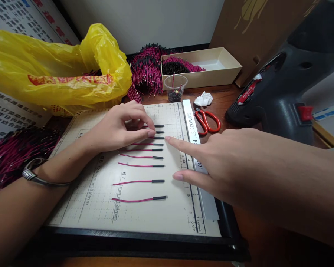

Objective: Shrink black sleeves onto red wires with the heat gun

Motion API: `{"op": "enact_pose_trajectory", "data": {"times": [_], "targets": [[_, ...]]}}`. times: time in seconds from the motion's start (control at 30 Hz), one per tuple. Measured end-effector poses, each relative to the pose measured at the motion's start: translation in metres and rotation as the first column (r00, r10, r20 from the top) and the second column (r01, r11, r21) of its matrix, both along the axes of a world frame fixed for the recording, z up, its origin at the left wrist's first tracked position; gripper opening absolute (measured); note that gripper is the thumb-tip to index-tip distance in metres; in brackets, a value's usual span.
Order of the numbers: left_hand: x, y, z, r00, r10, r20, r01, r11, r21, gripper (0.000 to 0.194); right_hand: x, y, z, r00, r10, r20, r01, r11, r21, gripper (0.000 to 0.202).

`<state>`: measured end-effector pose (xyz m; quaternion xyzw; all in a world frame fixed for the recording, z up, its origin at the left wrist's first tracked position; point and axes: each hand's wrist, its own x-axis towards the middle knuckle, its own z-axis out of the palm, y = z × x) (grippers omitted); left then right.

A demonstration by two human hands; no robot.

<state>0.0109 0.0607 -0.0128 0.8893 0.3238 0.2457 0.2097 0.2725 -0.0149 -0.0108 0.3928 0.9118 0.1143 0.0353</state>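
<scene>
Wires [156, 181] lie in row on board [169, 218]; my left grip [125, 124] over upper ones, cannot tell if pinching; right grip [225, 159] spread, forefinger [182, 145] beside black end [159, 138].

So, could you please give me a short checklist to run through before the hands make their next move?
1. Wires lined up at their black ends: ok, roughly.
2. Wires evenly spaced: not ok, the nearest two lie wider apart.
3. Left hand at the wires: ok; gripping one: cannot tell.
4. Right hand free: ok, open, index fingertip near a black end.
5. Scissors off the board: ok, lying to its right.
6. Cup upright: ok, beyond the board.
</scene>
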Motion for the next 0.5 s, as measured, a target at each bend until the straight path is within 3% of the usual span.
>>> {"op": "enact_pose_trajectory", "data": {"times": [0.33, 0.5], "targets": [[-0.001, 0.000, 0.002, 1.000, -0.012, -0.023, 0.012, 1.000, 0.000, 0.013, 0.002, -0.004, 0.011, 0.998, 0.047, -0.030, -0.043, 0.993, 0.107, 0.061], [-0.002, 0.000, 0.002, 0.998, -0.050, -0.049, 0.050, 0.999, -0.016, 0.012, 0.004, -0.001, 0.002, 0.997, 0.075, -0.002, -0.074, 0.993, 0.093, 0.066]]}}
